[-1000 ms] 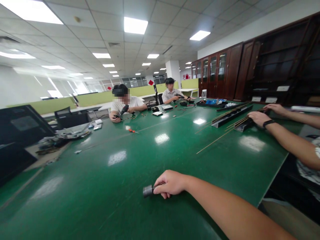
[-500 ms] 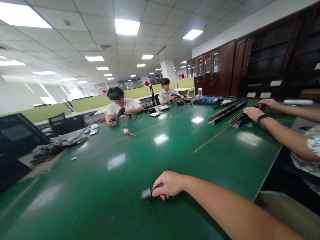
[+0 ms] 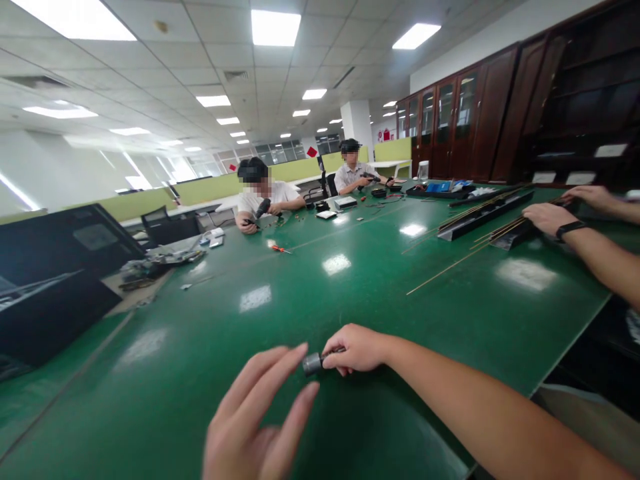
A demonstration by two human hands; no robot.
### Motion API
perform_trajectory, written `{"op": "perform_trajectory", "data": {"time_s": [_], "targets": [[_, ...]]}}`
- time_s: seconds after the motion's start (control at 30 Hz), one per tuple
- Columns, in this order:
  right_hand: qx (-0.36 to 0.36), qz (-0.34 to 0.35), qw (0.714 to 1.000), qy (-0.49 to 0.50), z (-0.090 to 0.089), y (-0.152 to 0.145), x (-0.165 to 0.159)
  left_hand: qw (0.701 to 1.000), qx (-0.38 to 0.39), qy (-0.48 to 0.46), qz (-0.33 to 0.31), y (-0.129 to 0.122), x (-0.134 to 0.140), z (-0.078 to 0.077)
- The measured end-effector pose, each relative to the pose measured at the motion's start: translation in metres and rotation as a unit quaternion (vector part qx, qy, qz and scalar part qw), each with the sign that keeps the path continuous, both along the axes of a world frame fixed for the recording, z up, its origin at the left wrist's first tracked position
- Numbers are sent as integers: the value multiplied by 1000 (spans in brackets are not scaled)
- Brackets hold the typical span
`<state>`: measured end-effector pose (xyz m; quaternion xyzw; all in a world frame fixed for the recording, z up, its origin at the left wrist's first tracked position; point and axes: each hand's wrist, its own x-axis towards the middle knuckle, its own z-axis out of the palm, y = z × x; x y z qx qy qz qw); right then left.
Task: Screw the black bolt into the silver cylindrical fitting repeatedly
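The one view looks forward and down from the person's head across a glossy green bench (image 3: pixel 310 300), near the bare left hand (image 3: pixel 253 423) at the lower edge, reaching to dark-brown wooden cabinets (image 3: pixel 493 113) and a white-tiled ceiling (image 3: pixel 220 20).

The broad, flat tabletop (image 3: pixel 370 300) was glossy deep green, marked by pale patches of reflected light (image 3: pixel 336 265). Near the centre, one stubby metal cylinder (image 3: pixel 312 364) was grey. At right, a long, slender rod (image 3: pixel 447 269) was brass-yellow; a narrow wristband (image 3: pixel 571 227) was black. Far off, a slim screwdriver (image 3: pixel 278 249) was orange-handled; a low partition (image 3: pixel 195 190) was yellow-green; a diamond-shaped ornament (image 3: pixel 312 152) was red. Far right, tall wooden cabinets (image 3: pixel 495 113) were dark reddish brown. The tiled ceiling (image 3: pixel 210 20) was whitish, grid-patterned.
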<state>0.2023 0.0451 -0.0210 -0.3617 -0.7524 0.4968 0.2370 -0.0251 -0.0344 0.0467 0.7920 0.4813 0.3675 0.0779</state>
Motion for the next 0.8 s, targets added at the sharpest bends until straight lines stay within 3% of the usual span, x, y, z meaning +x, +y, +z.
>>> {"op": "perform_trajectory", "data": {"time_s": [0.17, 0.3, 0.5, 0.8], "targets": [[24, 16, 1000, -5, 7, -12, 1, 994, -75, 16, -77, 31, 6, -33], [39, 14, 999, -34, 10, -19, -1, 983, -140, -8, -118, 38, 3, -52], [108, -25, 990, -82, 12, -23, -2, 979, -195, -50, -36, 38, 1, -55], [117, -26, 990, -69, 10, -26, -1, 974, -217, -67, -24, 37, 3, -54]]}}
